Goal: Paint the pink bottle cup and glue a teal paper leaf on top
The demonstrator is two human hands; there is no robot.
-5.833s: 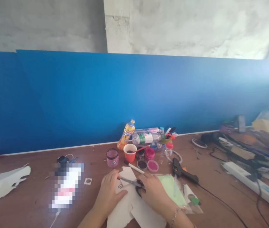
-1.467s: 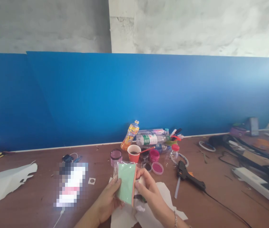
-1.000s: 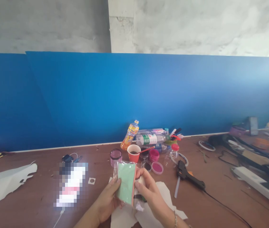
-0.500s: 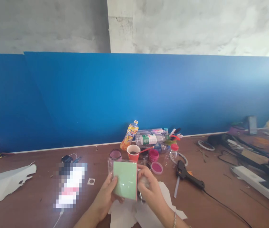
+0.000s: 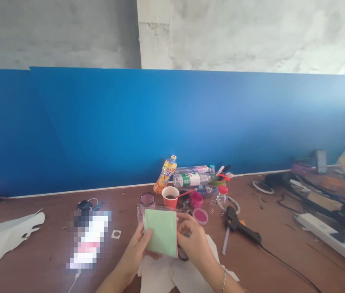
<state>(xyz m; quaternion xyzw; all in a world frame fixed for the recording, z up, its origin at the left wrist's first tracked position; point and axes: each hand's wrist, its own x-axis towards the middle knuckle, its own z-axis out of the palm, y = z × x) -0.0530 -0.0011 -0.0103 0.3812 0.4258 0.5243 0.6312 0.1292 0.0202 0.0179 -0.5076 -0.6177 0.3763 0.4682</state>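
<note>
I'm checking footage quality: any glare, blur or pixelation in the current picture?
Head view: sheen pales the blue partition toward the right; head view: pixelation masks a brightly lit device; head view: the power strip looks soft, the green paper pack clearer.

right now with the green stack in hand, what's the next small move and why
I'd probably have the right grip feel the right edge of the green stack for an opening: clear film juts past the upper left, the left grip holds that side, and the right grip is at the right edge. No opening shows.
</note>
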